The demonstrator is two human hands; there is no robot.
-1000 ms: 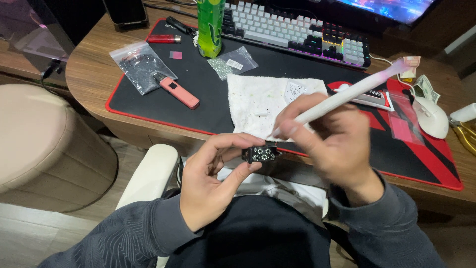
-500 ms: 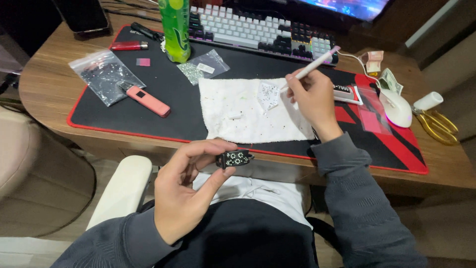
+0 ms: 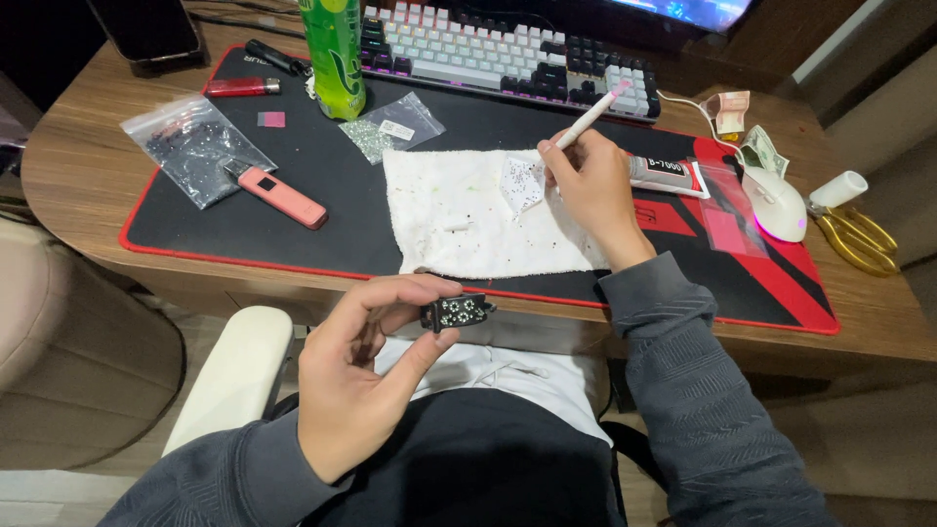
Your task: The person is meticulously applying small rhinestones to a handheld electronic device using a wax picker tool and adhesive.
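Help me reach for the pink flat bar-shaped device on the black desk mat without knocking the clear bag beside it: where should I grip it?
Grip the pink flat bar-shaped device across its long narrow sides near the middle, coming from above. It lies flat and diagonal on the black desk mat, dark end toward the clear bag, so the lower right end is freest.

Home computer desk used for craft work, wooden desktop [image 3: 88,176], black-and-red desk mat [image 3: 322,161], backlit mechanical keyboard [image 3: 508,63] below a lit monitor [image 3: 683,10], white mouse [image 3: 778,203], green drink bottle [image 3: 334,54], padded chair armrest [image 3: 234,376], glue tube [image 3: 669,176], bags of beads [image 3: 193,146], gold scissors [image 3: 859,239]
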